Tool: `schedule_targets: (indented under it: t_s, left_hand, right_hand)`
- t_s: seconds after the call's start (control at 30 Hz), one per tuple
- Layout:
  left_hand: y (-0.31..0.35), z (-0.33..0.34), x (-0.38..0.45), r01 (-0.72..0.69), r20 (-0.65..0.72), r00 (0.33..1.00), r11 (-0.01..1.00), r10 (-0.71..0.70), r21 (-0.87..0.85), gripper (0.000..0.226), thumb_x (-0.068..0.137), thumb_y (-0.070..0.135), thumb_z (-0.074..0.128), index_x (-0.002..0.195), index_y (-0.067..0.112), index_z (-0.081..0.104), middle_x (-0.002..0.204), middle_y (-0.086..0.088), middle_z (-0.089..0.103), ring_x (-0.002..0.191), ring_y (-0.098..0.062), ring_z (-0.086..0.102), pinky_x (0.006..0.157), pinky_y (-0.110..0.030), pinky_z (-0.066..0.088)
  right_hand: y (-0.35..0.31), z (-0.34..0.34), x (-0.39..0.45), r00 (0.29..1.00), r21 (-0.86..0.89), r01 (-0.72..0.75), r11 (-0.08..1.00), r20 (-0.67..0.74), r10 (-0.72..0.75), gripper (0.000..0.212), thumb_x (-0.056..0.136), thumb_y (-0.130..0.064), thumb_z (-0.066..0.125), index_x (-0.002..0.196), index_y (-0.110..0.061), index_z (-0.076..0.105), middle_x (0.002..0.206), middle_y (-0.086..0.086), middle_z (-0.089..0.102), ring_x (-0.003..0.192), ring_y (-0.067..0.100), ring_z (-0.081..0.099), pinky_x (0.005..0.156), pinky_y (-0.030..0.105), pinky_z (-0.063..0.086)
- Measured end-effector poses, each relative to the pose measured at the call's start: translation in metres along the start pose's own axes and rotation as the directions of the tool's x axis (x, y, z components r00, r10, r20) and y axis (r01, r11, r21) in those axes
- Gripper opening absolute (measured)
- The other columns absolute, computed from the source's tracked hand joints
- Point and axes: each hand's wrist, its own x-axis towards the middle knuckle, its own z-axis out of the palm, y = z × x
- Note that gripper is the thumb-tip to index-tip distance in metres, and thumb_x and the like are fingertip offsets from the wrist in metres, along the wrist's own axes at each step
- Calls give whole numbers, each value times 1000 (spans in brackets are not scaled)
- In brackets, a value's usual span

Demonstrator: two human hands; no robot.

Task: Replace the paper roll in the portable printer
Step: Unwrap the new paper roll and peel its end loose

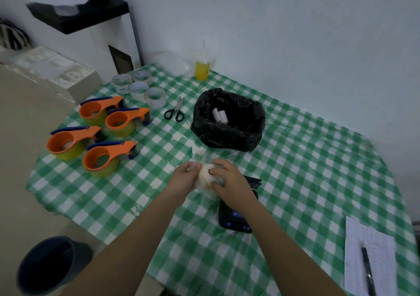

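Observation:
A white paper roll in clear plastic wrap is held above the green checked tablecloth, between both hands. My left hand grips its left side and pinches the wrap. My right hand holds the right side, with a finger at the dark core hole. The black portable printer lies just under my right wrist, its lid open; much of it is hidden by my arm.
A black bag-lined bin with white roll cores stands behind my hands. Scissors, several orange tape dispensers, tape rolls and a yellow drink cup are at left and back. Paper and pen lie at right.

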Motion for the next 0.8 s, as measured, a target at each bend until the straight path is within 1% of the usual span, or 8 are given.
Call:
schedule_targets:
  t_s: [0.13,0.23,0.3,0.37,0.53,0.63,0.73,0.8]
  left_hand:
    - [7,-3,1,-11,-149,989,999,17,43,11,95,22,49,102,16,54,103,-12,60,76,-21,58,65,-32,51]
    - [15,-4,3,-6,-143,989,983,33,183,31,95,36,42,119,17,49,121,-14,55,96,-26,57,85,-40,51]
    - [30,2,5,30,-126,992,987,-10,161,41,95,35,38,131,14,38,121,-11,50,100,-24,51,95,-43,47]
    - [52,14,12,32,-101,995,996,-24,84,41,93,17,37,134,13,33,118,-8,45,99,-23,46,93,-44,47]
    - [106,60,53,-141,-77,981,930,177,339,59,84,-2,35,138,21,28,127,-16,50,110,-36,54,86,-43,49]
    - [130,85,80,-214,-56,966,903,253,373,61,85,3,46,140,20,26,135,-18,45,114,-36,53,77,-36,47]
    - [142,103,95,-177,-12,979,885,202,432,77,89,22,56,149,18,6,153,-15,27,131,-34,41,96,-40,45]
    - [140,108,98,-141,35,989,821,146,553,83,90,32,56,149,18,-1,156,-13,19,135,-34,37,98,-40,42]
  right_hand:
    - [3,-4,-2,957,338,-149,929,-186,221,32,79,-17,71,109,-10,63,129,-1,49,114,11,47,95,29,45]
    - [4,-12,1,888,555,-239,797,-207,411,34,81,-17,70,112,-8,61,126,3,53,113,18,52,87,26,53]
    - [5,-21,5,845,575,-256,777,-257,469,33,82,-17,69,112,-6,60,119,4,55,110,18,54,78,15,49]
    - [8,-31,9,804,592,-274,758,-292,519,34,82,-21,69,112,-8,60,112,0,55,105,17,55,82,23,45]
    - [20,-57,27,711,695,-276,664,-318,628,39,83,-26,68,117,-12,58,113,3,57,102,16,56,90,33,48]
    - [29,-68,38,683,739,-257,623,-317,658,41,81,-28,70,118,-13,58,117,7,61,105,20,60,95,40,51]
    - [34,-77,44,668,765,-215,607,-339,663,26,81,-23,71,103,-17,60,120,10,61,108,22,60,94,41,52]
    - [35,-81,45,673,781,-185,597,-342,656,18,81,-18,70,92,-20,57,122,10,60,110,22,59,91,38,54]
